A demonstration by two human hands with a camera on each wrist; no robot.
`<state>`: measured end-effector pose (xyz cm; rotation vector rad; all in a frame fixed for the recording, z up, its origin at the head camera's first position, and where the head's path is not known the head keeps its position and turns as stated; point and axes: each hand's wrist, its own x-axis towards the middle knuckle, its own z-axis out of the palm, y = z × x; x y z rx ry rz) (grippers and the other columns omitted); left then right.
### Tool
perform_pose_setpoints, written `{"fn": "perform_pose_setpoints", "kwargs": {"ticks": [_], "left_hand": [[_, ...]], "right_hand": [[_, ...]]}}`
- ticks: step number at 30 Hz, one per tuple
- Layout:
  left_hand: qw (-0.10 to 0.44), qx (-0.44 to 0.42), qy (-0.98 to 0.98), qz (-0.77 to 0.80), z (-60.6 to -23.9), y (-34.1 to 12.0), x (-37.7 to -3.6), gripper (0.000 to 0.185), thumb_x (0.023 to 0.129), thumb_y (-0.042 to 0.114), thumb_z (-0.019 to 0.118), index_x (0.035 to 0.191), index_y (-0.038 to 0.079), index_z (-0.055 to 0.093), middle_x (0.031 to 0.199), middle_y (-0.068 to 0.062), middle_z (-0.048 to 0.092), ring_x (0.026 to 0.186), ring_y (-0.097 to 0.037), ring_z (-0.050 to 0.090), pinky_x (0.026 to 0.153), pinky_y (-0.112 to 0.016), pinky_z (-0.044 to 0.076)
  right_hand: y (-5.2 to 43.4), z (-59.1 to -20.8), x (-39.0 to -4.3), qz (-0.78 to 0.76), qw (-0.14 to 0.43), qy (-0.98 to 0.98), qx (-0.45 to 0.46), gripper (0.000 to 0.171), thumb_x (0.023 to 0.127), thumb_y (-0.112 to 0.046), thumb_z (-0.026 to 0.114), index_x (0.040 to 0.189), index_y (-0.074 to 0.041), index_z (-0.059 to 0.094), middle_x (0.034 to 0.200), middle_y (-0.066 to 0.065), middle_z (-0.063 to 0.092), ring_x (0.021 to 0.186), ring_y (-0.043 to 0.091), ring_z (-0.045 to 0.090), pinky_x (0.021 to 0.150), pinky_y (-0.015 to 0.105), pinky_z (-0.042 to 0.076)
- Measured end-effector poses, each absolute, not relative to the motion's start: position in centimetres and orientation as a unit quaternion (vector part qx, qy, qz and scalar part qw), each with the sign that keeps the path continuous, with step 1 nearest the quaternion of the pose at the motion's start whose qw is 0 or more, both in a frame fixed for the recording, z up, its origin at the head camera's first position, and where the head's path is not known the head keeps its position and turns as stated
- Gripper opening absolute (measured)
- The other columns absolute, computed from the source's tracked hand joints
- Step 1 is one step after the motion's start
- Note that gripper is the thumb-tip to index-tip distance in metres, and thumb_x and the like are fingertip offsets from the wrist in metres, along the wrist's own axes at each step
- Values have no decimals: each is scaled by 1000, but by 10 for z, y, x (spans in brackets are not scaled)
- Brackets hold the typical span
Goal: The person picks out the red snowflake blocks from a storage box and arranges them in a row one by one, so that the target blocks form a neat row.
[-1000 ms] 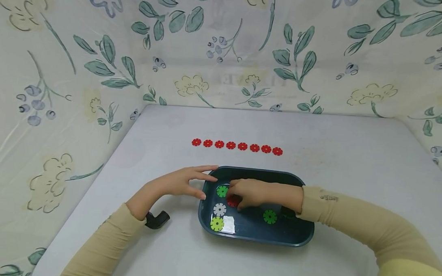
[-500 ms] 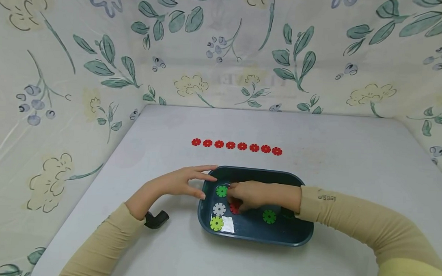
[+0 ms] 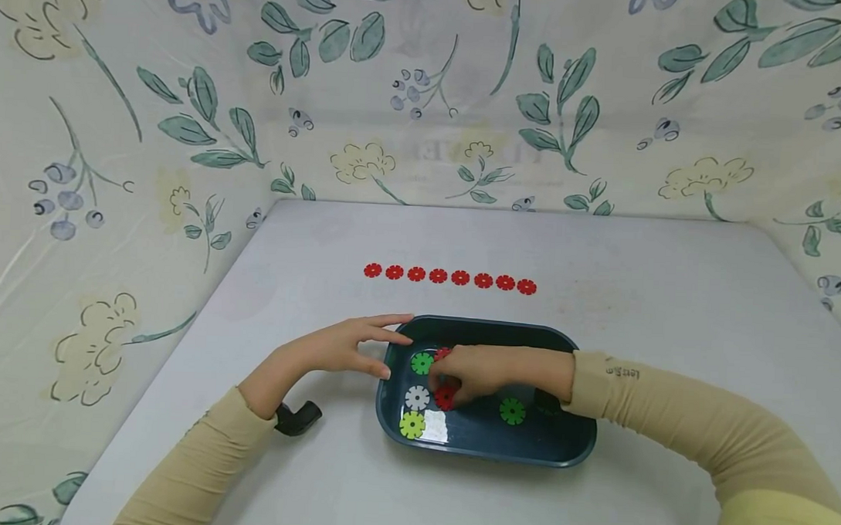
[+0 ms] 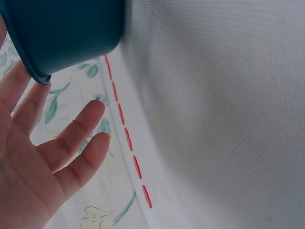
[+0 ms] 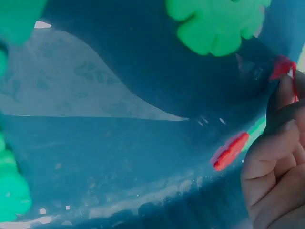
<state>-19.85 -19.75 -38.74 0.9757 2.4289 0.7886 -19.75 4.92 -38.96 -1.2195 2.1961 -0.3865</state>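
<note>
My right hand [image 3: 475, 370] reaches into a dark blue tray [image 3: 486, 456]. Its thumb and fingertips pinch a red notched disc [image 3: 446, 396], whose edge also shows between the fingers in the right wrist view. Another red disc [image 5: 231, 151] lies in the tray near the knuckles. Close by are a green disc [image 3: 421, 363], a white disc [image 3: 417, 398] and a yellow-green disc [image 3: 412, 425]. My left hand [image 3: 337, 344] has its fingers spread against the tray's left end; in the left wrist view, fingertips [image 4: 20, 71] touch the rim.
Several red discs [image 3: 438, 275] form a row on the white table [image 3: 636, 254] behind the tray. A further green disc [image 3: 513, 411] lies in the tray's right half. Beside the left wrist is a black angular object [image 3: 300, 418]. Floral cloth [image 3: 425, 139] hangs at the back and sides.
My right hand shifts slightly within the tray, and a second red disc comes into sight beyond its fingers. The left hand stays at the rim.
</note>
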Motion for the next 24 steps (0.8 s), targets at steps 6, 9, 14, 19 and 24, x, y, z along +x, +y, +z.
{"fn": "perform_pose_setpoints", "kwargs": {"ticks": [6, 9, 14, 19, 24], "left_hand": [[202, 352, 870, 281, -387, -197, -199, 54, 79, 28, 70, 129, 14, 54, 149, -2, 27, 136, -26, 24, 100, -48, 35], [203, 351, 871, 279, -386, -197, -199, 54, 79, 28, 71, 129, 15, 54, 149, -1, 27, 136, -26, 24, 100, -48, 35], [204, 354, 868, 282, -384, -197, -199, 54, 79, 27, 70, 129, 14, 54, 149, -2, 27, 136, -26, 25, 100, -50, 35], [202, 356, 869, 278, -383, -196, -198, 54, 80, 29, 70, 129, 13, 54, 149, -4, 27, 135, -28, 26, 100, -52, 34], [201, 348, 875, 271, -385, -196, -198, 54, 79, 31, 70, 128, 15, 54, 149, -3, 28, 135, -27, 26, 99, -51, 35]], "right_hand": [[55, -375, -199, -187, 291, 825, -448, 35, 78, -10, 71, 112, -12, 61, 91, -3, 62, 76, 7, 53, 66, 16, 48], [59, -364, -200, -202, 271, 831, -442, 36, 78, -10, 71, 113, -10, 60, 92, -1, 62, 77, 9, 55, 67, 17, 49], [67, -348, -203, -223, 248, 839, -430, 40, 77, -10, 71, 115, -8, 59, 92, 1, 62, 78, 11, 54, 64, 19, 49], [76, -339, -209, -223, 208, 852, -426, 38, 79, -10, 69, 115, -6, 59, 83, -1, 60, 69, 9, 51, 60, 19, 47], [86, -327, -211, -232, 185, 864, -408, 36, 80, -8, 67, 116, -6, 58, 84, 1, 61, 68, 11, 52, 59, 21, 47]]}}
